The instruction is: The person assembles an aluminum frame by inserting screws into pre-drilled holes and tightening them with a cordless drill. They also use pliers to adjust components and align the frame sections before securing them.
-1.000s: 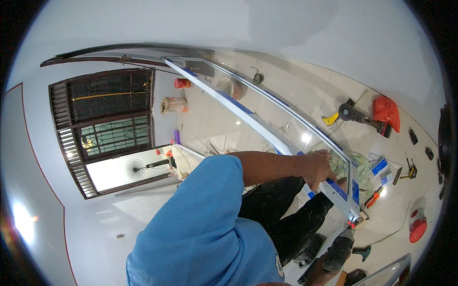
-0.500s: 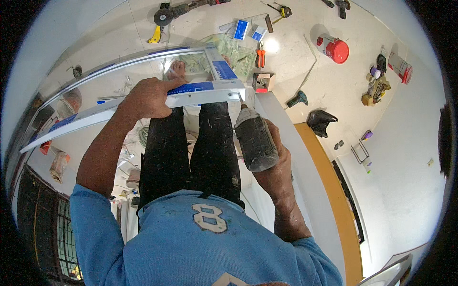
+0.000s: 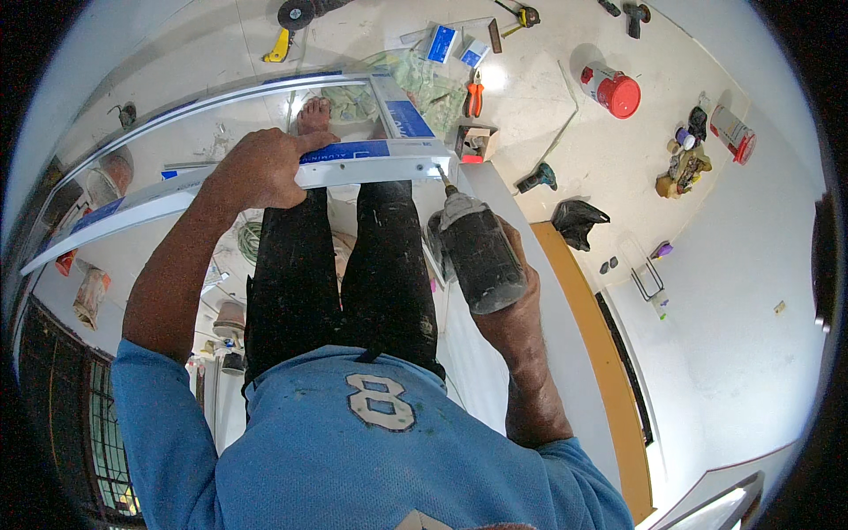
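One long white aluminium profile [image 3: 265, 181], blue-labelled.

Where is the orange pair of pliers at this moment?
In the head view, the orange pliers lie on the floor at upper centre, just beyond the aluminium frame, near the small box.

One fisheye view from my head, facing straight down, close over my chest, my hands, floor [image 3: 565, 106] far below, edges bending.

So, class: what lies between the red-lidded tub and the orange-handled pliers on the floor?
In the head view, only bare pale floor, crossed by a thin rod, separates the red-lidded tub from the orange-handled pliers.
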Demonstrator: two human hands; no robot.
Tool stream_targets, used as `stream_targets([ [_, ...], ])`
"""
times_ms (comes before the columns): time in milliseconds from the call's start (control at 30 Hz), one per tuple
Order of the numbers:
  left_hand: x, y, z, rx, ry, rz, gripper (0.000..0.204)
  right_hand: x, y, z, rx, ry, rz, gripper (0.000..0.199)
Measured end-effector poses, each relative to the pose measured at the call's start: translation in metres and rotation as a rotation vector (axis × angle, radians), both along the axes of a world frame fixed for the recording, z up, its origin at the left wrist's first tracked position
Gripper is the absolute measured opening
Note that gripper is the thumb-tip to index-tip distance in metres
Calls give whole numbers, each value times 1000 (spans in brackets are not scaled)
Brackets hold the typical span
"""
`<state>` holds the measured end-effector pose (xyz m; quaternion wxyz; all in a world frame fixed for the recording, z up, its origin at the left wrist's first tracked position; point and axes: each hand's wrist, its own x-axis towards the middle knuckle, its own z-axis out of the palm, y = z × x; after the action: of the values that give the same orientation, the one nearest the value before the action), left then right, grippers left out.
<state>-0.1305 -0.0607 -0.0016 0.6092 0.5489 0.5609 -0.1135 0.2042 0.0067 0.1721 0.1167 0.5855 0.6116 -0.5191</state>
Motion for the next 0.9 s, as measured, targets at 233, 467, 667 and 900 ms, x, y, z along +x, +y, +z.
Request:
stream_targets([
  [233,0,-1,0,6,-20,27,95,-1,8,3,-44,-40,23,79],
  [467,-2,-5,-3,88,-6,14,93,-9,15,1,8,-33,96,80],
  [667,-6,-3,0,9,26,-10,104,-9,11,-1,18,-65,149,81],
  [900,-3,2,4,-2,20,11,93,-1,9,-5,15,-40,135,82],
])
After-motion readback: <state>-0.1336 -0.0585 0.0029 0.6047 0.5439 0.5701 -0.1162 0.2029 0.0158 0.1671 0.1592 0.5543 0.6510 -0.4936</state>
